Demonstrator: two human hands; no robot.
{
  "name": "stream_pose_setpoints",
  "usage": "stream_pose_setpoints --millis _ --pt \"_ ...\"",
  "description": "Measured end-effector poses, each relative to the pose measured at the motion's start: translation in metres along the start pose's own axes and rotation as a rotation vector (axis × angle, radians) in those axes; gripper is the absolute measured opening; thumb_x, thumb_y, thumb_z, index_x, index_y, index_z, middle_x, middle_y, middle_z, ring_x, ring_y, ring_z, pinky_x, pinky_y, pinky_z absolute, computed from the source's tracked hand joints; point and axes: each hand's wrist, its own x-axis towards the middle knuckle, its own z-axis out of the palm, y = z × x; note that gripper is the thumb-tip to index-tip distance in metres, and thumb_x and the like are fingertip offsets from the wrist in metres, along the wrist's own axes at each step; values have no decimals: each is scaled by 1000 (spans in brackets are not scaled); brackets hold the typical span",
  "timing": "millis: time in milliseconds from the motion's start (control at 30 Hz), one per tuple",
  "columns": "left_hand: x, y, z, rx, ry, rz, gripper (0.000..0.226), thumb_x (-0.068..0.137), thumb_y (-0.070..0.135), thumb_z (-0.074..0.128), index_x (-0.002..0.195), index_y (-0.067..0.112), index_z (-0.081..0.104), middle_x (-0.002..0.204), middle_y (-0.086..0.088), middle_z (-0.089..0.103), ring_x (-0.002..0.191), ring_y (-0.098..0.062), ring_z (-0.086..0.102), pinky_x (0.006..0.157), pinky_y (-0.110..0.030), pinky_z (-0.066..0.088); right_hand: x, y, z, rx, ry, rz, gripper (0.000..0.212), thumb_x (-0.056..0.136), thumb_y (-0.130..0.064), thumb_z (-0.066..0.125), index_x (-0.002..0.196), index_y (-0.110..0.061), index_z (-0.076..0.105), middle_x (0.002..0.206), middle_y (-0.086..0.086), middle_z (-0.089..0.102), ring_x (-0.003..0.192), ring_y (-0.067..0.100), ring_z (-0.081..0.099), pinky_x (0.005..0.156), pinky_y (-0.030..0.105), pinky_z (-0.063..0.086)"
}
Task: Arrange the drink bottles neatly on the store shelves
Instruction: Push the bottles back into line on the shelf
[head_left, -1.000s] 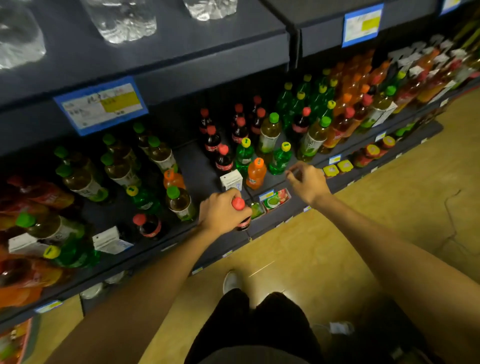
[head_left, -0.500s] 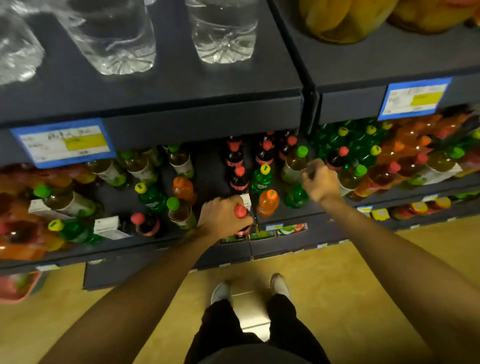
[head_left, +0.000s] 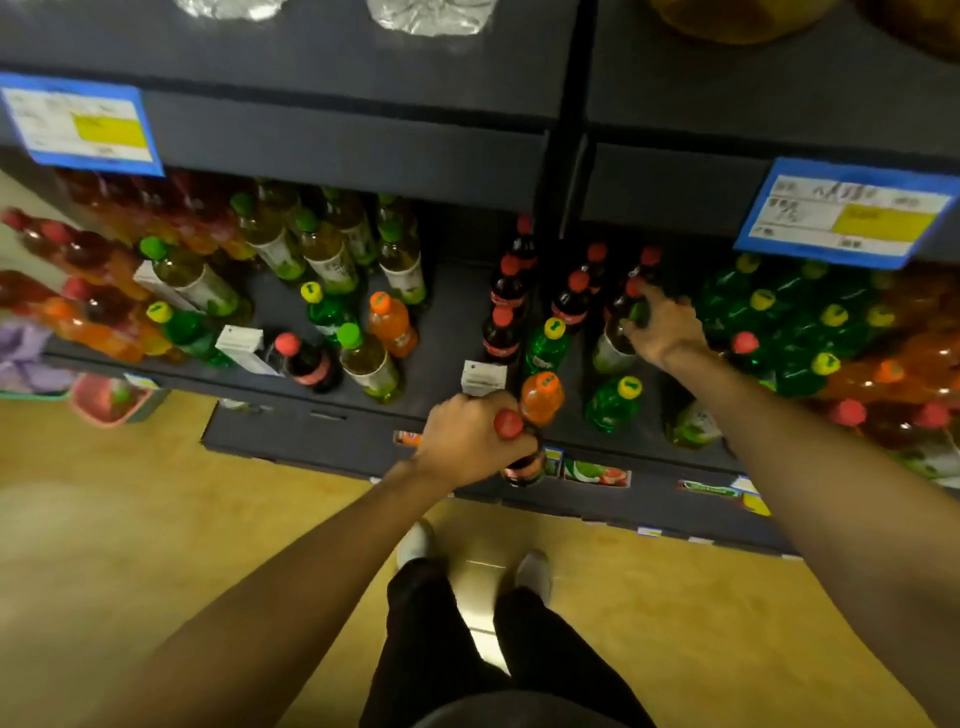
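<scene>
At the shelf edge (head_left: 363, 410), left hand (head_left: 470, 439) fingers clamp a glossy red-capped cola bottle (head_left: 522, 457); right hand (head_left: 657, 325) fingers grip a green-capped bottle (head_left: 615, 345).

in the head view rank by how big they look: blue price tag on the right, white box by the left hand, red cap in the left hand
1. blue price tag, largest by far.
2. white box, middling.
3. red cap in the left hand, smallest, though it sits nearer the camera than the box, so that gap is less sure.

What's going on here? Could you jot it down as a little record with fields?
place: store shelf of drink bottles
left hand: grips a red-capped cola bottle at the shelf's front edge
right hand: holds a green-capped bottle further back
nearby: orange bottle beside the left hand
above: blue price tag
</scene>
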Motion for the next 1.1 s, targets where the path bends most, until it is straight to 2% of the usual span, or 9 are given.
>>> stream_pose_setpoints --millis 167,367,500,633,767,867,967,1100 --pt "-6 4 -2 -12 33 -29 37 64 56 57 88 28 63 77 3 67 80 -22 64 70 -35 52 9 2 11 -73 -18 -16 43 90 -33 60 128 -17 50 129 23 48 113 43 52 91 42 48" --pt "-7 2 -15 -45 99 -16 38 62 58 54 82 26 63 62 8 56 68 -23 62 60 -31 49 2 11 10 24 29 8 30 91 -31 61 114 -13 55 118 24 57 108 43 55 86 43 51" --pt "3 2 -33 -90 191 9 42 63 58 53 86 25 66 57 12 48 65 -21 61 57 -25 41 -10 14 -2 65 148 -71 31 91 -33 60 115 -14 54 114 23 59 103 44 57 82 46 53" --pt "22 8 -48 -145 285 75 37 67 52 59 89 24 66 65 8 60 67 -18 63 62 -31 51 -24 11 -24 120 290 -165 32 91 -35 58 113 -12 54 110 22 60 100 43 58 77 42 50" --pt "47 21 -64 -169 298 196 34 72 46 58 90 19 66 68 11 57 59 -2 52 60 -24 48 -42 6 -51 216 399 -273 33 92 -32 59 112 -6 58 107 20 65 100 38 60 79 37 48" --pt "68 32 -71 -151 266 279 33 74 38 61 95 14 66 80 5 64 69 -6 57 67 -25 50 -59 4 -68 283 513 -316 37 91 -32 60 115 -4 60 110 19 67 100 37 62 81 39 49" --pt "91 45 -68 -66 198 307 34 76 27 71 107 14 65 97 -4 68 87 -17 63 77 -25 48 -80 10 -81 376 626 -370 37 90 -36 60 112 -6 63 100 15 70 87 33 66 74 40 53" --pt "114 67 -59 17 48 333 34 81 25 71 112 12 64 107 -10 67 98 -25 62 83 -30 48 -103 21 -95 469 674 -379 41 90 -43 56 113 -9 64 106 8 69 98 23 65 85 38 52"
